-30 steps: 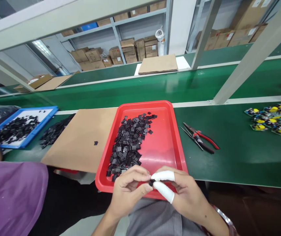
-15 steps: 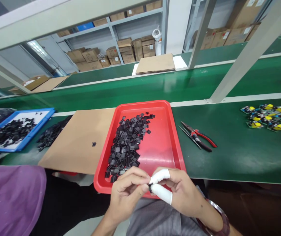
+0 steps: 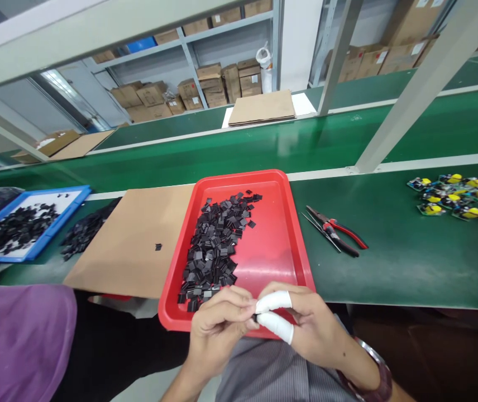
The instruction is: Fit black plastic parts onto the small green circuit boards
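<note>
A small black piece (image 3: 255, 317) is pinched between my two hands over the near rim of the red tray (image 3: 301, 245); my fingers cover most of it. My left hand (image 3: 222, 321) grips it from the left with thumb and fingertips. From the right, my right hand (image 3: 306, 318) closes on it with thumb and forefinger, both in white finger cots. Many small flat black pieces (image 3: 214, 245) lie heaped in the tray's left half, and its red floor shows on the right.
Pliers (image 3: 335, 229) and tweezers (image 3: 320, 230) lie right of the tray. Several circuit boards with yellow parts (image 3: 452, 195) are farther right. To the left are cardboard (image 3: 138, 223) with one black piece, a blue-framed tray (image 3: 58, 223) and a co-worker's purple sleeve (image 3: 21, 335).
My fingers have closed further around the small black piece, so less of it shows. The view has shifted slightly; the tray and tools stay in place.
</note>
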Demonstrator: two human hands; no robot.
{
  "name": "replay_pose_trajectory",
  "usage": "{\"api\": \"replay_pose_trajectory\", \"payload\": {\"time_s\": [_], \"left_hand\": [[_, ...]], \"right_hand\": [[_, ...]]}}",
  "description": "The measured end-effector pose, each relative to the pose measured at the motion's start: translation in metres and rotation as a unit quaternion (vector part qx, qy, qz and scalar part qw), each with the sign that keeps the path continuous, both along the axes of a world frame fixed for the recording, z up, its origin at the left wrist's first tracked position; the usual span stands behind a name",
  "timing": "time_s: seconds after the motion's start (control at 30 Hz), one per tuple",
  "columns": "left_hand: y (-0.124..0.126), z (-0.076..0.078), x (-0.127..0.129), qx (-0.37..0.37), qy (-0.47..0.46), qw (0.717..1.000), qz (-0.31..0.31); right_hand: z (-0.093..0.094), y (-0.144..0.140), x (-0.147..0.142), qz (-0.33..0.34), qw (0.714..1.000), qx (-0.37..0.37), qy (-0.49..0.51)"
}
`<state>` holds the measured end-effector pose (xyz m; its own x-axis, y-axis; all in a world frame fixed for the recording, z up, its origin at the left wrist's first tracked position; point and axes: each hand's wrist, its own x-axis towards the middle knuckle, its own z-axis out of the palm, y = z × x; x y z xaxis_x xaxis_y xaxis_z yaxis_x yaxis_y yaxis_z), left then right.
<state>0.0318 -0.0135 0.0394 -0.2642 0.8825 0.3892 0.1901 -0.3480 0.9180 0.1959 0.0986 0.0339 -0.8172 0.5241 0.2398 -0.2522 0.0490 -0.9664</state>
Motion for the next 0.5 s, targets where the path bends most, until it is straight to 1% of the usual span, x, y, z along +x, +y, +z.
{"api": "replay_pose_trajectory", "payload": {"time_s": [0.1,0.17,0.27,0.33,0.4,0.43,0.5], "left_hand": [[-0.002,0.002,0.005,0.019,0.040,0.999,0.023],[-0.003,0.001,0.009,0.028,0.048,0.998,0.040],[-0.002,0.000,0.014,0.021,0.031,0.997,0.066],[0.000,-0.001,0.016,0.009,0.016,0.997,0.078],[0.002,-0.001,0.017,-0.015,0.013,0.996,0.088],[0.002,-0.001,0.018,-0.032,0.014,0.995,0.096],[0.003,-0.001,0.020,-0.054,0.006,0.992,0.115]], "right_hand": [[-0.002,-0.001,0.001,0.000,1.000,-0.006,0.007],[-0.003,-0.002,0.001,-0.007,1.000,-0.007,0.014],[-0.005,-0.006,0.000,-0.015,1.000,-0.015,0.018],[-0.007,-0.008,-0.003,-0.031,0.999,-0.034,0.028],[-0.009,-0.011,-0.007,-0.074,0.996,-0.044,0.041],[-0.010,-0.012,-0.009,-0.106,0.993,-0.034,0.043],[-0.013,-0.013,-0.012,-0.174,0.984,0.014,0.038]]}}
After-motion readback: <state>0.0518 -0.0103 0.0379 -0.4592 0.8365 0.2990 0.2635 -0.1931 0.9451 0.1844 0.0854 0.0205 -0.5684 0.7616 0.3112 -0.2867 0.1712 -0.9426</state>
